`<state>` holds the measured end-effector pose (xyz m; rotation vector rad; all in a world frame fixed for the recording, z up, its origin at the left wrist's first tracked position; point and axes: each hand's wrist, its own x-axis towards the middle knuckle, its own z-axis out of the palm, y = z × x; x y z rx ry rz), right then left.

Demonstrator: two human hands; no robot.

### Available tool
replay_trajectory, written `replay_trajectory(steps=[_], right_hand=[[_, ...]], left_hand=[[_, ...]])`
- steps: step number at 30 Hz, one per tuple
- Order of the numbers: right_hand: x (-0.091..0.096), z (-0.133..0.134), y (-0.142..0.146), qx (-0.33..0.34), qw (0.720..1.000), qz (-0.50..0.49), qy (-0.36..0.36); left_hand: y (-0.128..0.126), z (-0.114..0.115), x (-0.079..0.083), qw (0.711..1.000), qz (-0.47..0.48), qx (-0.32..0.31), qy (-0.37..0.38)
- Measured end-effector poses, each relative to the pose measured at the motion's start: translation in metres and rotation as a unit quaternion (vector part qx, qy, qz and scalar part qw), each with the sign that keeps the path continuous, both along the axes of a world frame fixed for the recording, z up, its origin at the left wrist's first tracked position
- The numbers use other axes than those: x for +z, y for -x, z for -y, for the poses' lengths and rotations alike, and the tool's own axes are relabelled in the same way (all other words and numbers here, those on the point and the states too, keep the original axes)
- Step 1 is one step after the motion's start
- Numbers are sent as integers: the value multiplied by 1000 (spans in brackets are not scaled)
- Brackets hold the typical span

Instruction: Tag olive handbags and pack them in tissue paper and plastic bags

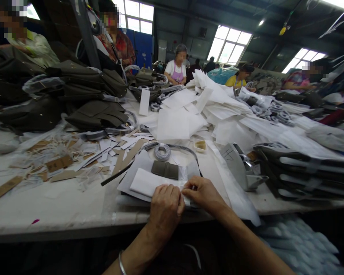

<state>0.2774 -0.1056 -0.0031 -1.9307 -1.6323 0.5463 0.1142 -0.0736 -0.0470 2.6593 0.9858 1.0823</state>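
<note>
My left hand (pixel 165 209) and my right hand (pixel 202 193) meet at the table's near edge, both with fingers curled and pinched on the front edge of a white folded sheet (pixel 147 182). The sheet lies on a stack of white and grey sheets (pixel 132 172). Just beyond my fingers a small olive-grey wallet-like piece (pixel 165 169) rests on the stack. A coiled grey strap (pixel 162 151) and a dark strap (pixel 119 175) lie behind it. A bangle shows on my left wrist.
Brown card tags and white paper slips (pixel 74 156) litter the table's left. Dark olive bags (pixel 86 91) pile at back left, white sheets (pixel 195 110) at centre, stacked dark bags (pixel 301 172) at right. Several people sit round the far side.
</note>
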Motion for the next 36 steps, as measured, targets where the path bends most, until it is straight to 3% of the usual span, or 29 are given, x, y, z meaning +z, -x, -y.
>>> replay_trajectory(steps=[6, 14, 18, 21, 23, 25, 28, 33, 36], right_hand=[[-10, -5, -3, -38, 995, -77, 45], [-12, -7, -6, -32, 996, -70, 53], [-12, -12, -2, -47, 998, -33, 33], [-7, -13, -6, -57, 993, -103, 1], [2, -7, -20, -87, 978, -187, -37], [12, 9, -46, -162, 954, -227, -108], [16, 48, -99, -310, 905, -178, -230], [-18, 104, -174, -472, 828, -106, -286], [-41, 101, -191, -473, 828, -124, -273]], left_hand=[[17, -3, 1, 990, -31, -136, -17], [20, -3, -5, 982, -29, -166, -83], [17, 0, -7, 985, -24, -153, -72], [15, 1, -5, 988, -25, -141, -60], [14, 1, -2, 988, -21, -142, -63], [15, 0, 0, 987, -13, -145, -69], [14, -1, -1, 986, 14, -142, -85], [9, -5, -13, 983, 75, -129, -105], [9, -9, -16, 980, 77, -133, -125]])
